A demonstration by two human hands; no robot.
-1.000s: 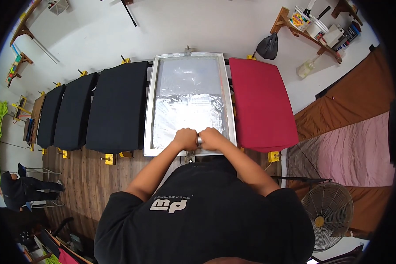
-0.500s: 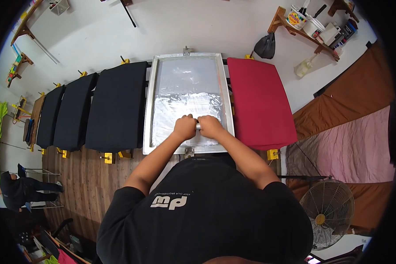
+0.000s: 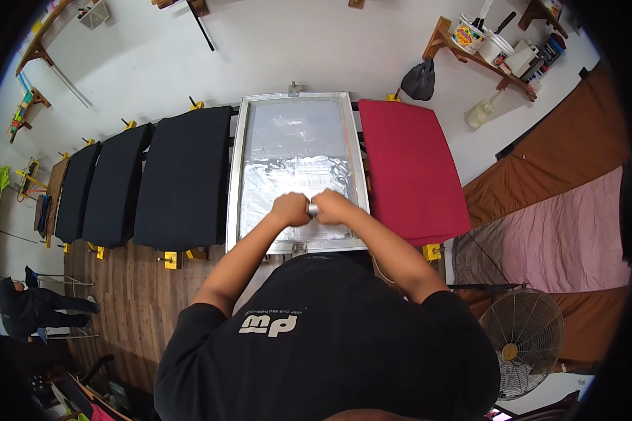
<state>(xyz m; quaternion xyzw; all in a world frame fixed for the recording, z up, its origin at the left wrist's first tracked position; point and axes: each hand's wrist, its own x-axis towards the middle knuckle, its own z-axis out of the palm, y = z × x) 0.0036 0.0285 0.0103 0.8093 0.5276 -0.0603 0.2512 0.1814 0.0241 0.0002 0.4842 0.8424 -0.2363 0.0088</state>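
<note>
A silver-rimmed printing screen lies in front of me, its mesh dull grey in the far half and shiny with creased glare in the near half. Over the near half, both fists close on one squeegee; only a short bit of its silver handle shows between them. My left hand wraps its left side and my right hand its right, knuckles nearly meeting. The squeegee's lower edge is hidden. Metal clamps sit at the screen's far and near ends.
Black cloth-covered boards stand in a row at left; a red one is close at right. Yellow brackets jut below. A fan stands lower right, a loaded shelf hangs upper right. Another person is far left.
The whole view has shifted slightly, so the screen and boards appear a little lower. Both hands keep the same grip, at nearly the same place over the screen.
</note>
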